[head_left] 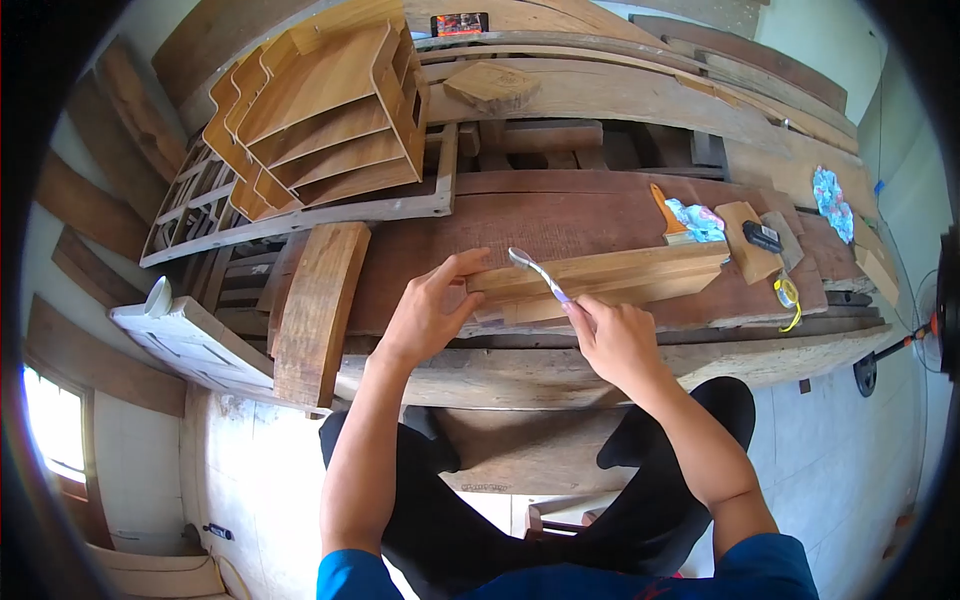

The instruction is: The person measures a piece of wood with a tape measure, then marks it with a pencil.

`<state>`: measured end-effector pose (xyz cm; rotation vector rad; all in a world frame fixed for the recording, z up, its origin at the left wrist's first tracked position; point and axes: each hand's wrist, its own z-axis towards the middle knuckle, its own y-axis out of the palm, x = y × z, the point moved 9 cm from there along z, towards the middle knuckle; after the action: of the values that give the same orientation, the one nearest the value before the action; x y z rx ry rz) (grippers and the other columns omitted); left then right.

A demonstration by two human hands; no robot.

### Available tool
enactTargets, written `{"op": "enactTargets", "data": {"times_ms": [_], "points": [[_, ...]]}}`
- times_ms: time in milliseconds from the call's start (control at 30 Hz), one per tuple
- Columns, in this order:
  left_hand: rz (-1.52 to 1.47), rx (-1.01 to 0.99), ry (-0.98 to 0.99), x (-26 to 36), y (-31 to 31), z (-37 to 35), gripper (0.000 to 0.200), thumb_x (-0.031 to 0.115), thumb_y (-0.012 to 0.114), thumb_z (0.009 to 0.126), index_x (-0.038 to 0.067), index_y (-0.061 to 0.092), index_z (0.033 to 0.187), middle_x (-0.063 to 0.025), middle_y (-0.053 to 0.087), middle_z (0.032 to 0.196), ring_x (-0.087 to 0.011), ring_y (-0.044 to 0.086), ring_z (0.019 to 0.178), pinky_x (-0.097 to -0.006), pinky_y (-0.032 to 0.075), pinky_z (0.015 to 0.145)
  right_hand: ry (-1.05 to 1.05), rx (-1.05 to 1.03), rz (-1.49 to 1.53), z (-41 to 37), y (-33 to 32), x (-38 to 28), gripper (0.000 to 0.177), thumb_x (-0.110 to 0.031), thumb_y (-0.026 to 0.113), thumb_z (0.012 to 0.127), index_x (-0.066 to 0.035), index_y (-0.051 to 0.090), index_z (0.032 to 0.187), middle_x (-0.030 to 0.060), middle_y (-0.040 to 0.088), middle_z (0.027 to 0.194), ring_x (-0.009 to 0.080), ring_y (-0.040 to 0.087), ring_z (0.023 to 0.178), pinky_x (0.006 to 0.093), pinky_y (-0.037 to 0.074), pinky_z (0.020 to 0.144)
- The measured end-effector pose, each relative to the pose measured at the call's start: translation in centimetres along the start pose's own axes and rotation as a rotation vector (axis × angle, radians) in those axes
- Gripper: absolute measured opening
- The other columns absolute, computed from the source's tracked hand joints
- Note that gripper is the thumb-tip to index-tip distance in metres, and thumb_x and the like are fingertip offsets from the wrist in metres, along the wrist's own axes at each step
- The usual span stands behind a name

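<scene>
- Two hands at work, both at the left end of a long wooden piece (pixel 620 278).
- Right hand (pixel 615 338): fingers closed around the handle of a slim tool (pixel 545 278), held like a pen, its pale rounded tip resting on the top face of the piece.
- Left hand (pixel 428 318): fingers stretched along the top of the end, thumb against the front edge, clamping it steady.
- Long wooden piece lying lengthwise on the dark plank surface (pixel 560 215), just beyond the knees, tilted slightly up to the right.
- Progress, as a judgement only: early or midway, with the tip at the left end and the long stretch to the right looking untouched; no clear mark or residue to show what is finished.
- Farther right on the surface: orange-handled scraper (pixel 662 208), blue patterned rag (pixel 697 221), small black tool (pixel 765 237), yellow loop (pixel 790 293).
- To the left: curved wooden slab (pixel 320 310) and white panel (pixel 190 345); behind them, stacked wooden tray unit (pixel 330 110) on a slatted frame.
</scene>
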<state>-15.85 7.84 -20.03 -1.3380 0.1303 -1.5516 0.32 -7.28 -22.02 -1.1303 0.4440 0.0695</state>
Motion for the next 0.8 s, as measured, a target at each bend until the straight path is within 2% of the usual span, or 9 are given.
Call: {"op": "enactTargets", "data": {"times_ms": [67,133,200,267,367,500,667,733,800], "points": [[-0.036,-0.002,-0.017,-0.3,0.2,-0.1,0.054,0.006,0.077,0.091,0.006,0.059,0.142,-0.0165,0.074,0.123,-0.0306,0.073,0.114,-0.0403,0.057,0.099,0.023,-0.050,0.059,-1.0,1.2,-0.5,0.034,-0.035,0.055,0.109,-0.012,0.068,0.087,0.0064,0.059,0.050,0.0253,0.059,0.040,0.0434,0.044,0.041],[-0.049,-0.004,-0.011,-0.4,0.4,0.2,0.054,0.006,0.076,0.092,0.006,0.058,0.142,-0.0167,0.074,0.122,-0.0302,0.073,0.112,-0.0400,0.057,0.098,-0.183,0.082,-0.013,-1.9,0.7,-3.1,0.034,-0.036,0.054,0.109,-0.013,0.069,0.089,0.0056,0.058,0.049,0.0230,0.058,0.040,0.0403,0.043,0.039],[-0.036,0.003,-0.002,-0.3,0.3,0.1,0.053,0.006,0.076,0.093,0.006,0.058,0.142,-0.0167,0.075,0.122,-0.0295,0.074,0.110,-0.0391,0.058,0.096,0.028,-0.164,0.099,-1.1,1.0,-0.8,0.035,-0.036,0.054,0.110,-0.011,0.070,0.092,0.0051,0.058,0.049,0.0238,0.057,0.039,0.0396,0.043,0.039],[0.000,-0.002,-0.032,-0.5,0.2,-0.2,0.051,0.006,0.075,0.094,0.006,0.059,0.142,-0.0167,0.075,0.121,-0.0286,0.075,0.108,-0.0377,0.059,0.093,-0.046,0.090,-0.037,-0.7,-0.8,0.9,0.035,-0.036,0.055,0.109,-0.012,0.069,0.088,0.0059,0.057,0.049,0.0265,0.055,0.039,0.0397,0.042,0.039],[-0.008,0.013,-0.051,-0.4,0.7,0.3,0.049,0.007,0.075,0.095,0.005,0.060,0.141,-0.0166,0.075,0.121,-0.0274,0.075,0.105,-0.0363,0.061,0.089,-0.131,0.068,-0.014,-1.9,0.0,-1.2,0.034,-0.036,0.056,0.109,-0.013,0.070,0.087,0.0063,0.058,0.049,0.0273,0.056,0.039,0.0425,0.043,0.041],[0.045,0.017,-0.060,-0.8,0.5,0.1,0.045,0.008,0.075,0.095,0.005,0.062,0.139,-0.0163,0.075,0.121,-0.0265,0.076,0.103,-0.0357,0.061,0.086,0.051,-0.049,0.071,-0.9,-0.8,0.9,0.033,-0.036,0.057,0.108,-0.013,0.070,0.088,0.0080,0.060,0.051,0.0303,0.059,0.042,0.0442,0.045,0.041],[0.018,0.047,-0.017,-0.5,0.6,0.4,0.043,0.008,0.074,0.096,0.005,0.064,0.138,-0.0161,0.075,0.121,-0.0261,0.075,0.106,-0.0355,0.061,0.087,-0.051,-0.010,0.016,-3.0,0.5,-0.5,0.029,-0.037,0.062,0.104,-0.014,0.073,0.091,0.0130,0.060,0.055,0.0378,0.062,0.049,0.0494,0.046,0.048],[0.031,0.037,-0.018,-0.6,0.7,0.0,0.043,0.008,0.074,0.096,0.005,0.064,0.138,-0.0160,0.075,0.122,-0.0256,0.075,0.106,-0.0351,0.061,0.087,0.125,-0.101,0.084,-2.1,-1.0,1.5,0.031,-0.038,0.062,0.105,-0.013,0.072,0.090,0.0124,0.060,0.054,0.0365,0.062,0.048,0.0488,0.045,0.048],[0.038,0.041,-0.044,-0.4,0.6,0.0,0.043,0.009,0.075,0.096,0.005,0.064,0.138,-0.0159,0.075,0.123,-0.0247,0.075,0.105,-0.0347,0.061,0.086,0.093,0.038,-0.008,-1.5,-2.4,3.2,0.033,-0.040,0.061,0.105,-0.012,0.071,0.089,0.0120,0.059,0.053,0.0353,0.061,0.047,0.0482,0.044,0.047]]}}
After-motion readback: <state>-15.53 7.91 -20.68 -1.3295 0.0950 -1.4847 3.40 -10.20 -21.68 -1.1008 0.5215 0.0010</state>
